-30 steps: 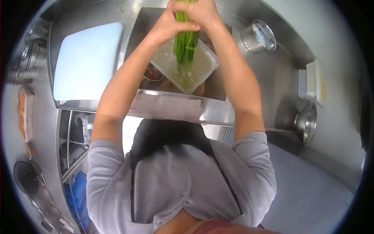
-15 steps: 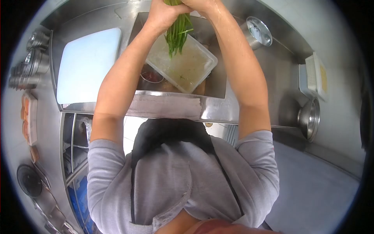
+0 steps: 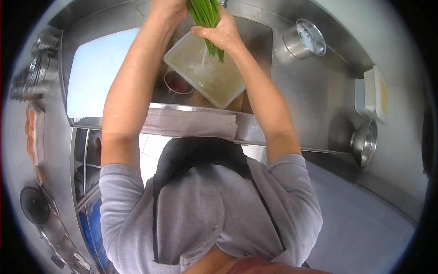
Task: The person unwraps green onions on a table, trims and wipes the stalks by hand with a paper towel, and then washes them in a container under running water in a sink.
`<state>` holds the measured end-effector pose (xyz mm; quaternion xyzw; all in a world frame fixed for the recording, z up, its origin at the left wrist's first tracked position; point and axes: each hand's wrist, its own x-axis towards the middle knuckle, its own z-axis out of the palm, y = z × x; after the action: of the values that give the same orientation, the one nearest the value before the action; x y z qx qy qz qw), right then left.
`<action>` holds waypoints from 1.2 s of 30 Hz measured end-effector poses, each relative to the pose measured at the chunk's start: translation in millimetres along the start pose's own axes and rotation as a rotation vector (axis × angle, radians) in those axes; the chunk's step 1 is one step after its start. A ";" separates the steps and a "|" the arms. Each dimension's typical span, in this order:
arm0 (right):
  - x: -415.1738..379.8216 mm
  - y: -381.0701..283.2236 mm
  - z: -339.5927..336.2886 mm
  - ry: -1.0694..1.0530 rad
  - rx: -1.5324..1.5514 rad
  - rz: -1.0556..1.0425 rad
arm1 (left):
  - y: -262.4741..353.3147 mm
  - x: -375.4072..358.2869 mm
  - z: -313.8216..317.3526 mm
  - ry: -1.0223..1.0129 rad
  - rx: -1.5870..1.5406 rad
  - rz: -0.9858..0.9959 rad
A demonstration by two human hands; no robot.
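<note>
My right hand [image 3: 223, 33] is closed around a bunch of chives [image 3: 204, 13], long thin green stalks hanging at a slant with their ends pointing down. At the top edge of the view is my left hand [image 3: 171, 10], partly cut off, close beside the upper part of the bunch. Its fingers are mostly hidden, so its grip cannot be made out. Below the chives, a clear rectangular plastic tub [image 3: 188, 78] sits tilted in the sink [image 3: 157, 91]. Cloudy water with green bits is in it, and a pale streak falls toward it.
On the left lies a white cutting board [image 3: 98, 73]. A round strainer [image 3: 179, 91] with something reddish rests beside the tub. To the right stand a metal pot [image 3: 296, 43], a white basket [image 3: 372, 91] and a steel bowl [image 3: 363, 145]. A cloth [image 3: 191, 123] covers the sink's front edge.
My right hand has come down the bunch and now wraps it lower. My left hand has shifted left and up. The bunch has tilted, and more of its length shows.
</note>
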<state>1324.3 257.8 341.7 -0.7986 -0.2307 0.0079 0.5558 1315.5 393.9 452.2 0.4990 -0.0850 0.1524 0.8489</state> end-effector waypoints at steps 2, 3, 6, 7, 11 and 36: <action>-2.1 4.1 3.3 0.100 0.036 -0.067 | 11.8 3.3 1.1 0.010 0.000 0.041; -3.5 7.7 4.9 0.149 0.054 -0.102 | 18.7 6.6 0.7 0.014 -0.001 0.063; -7.2 47.4 5.0 0.176 -0.167 0.083 | 40.2 23.8 -10.2 -0.048 -0.058 0.141; -14.8 56.1 5.9 0.153 -0.232 0.111 | 52.5 22.4 -6.6 -0.007 -0.033 0.166; -52.8 117.0 26.5 -0.139 -0.536 0.357 | 79.0 31.1 -35.1 0.005 -0.018 0.264; -19.7 -0.6 -40.8 0.058 0.051 0.179 | 13.3 21.7 -86.3 0.094 0.009 -0.084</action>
<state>1317.5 214.5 353.0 -0.8015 -0.1417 0.0403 0.5796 1330.6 479.1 427.5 0.4984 -0.0232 0.1402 0.8552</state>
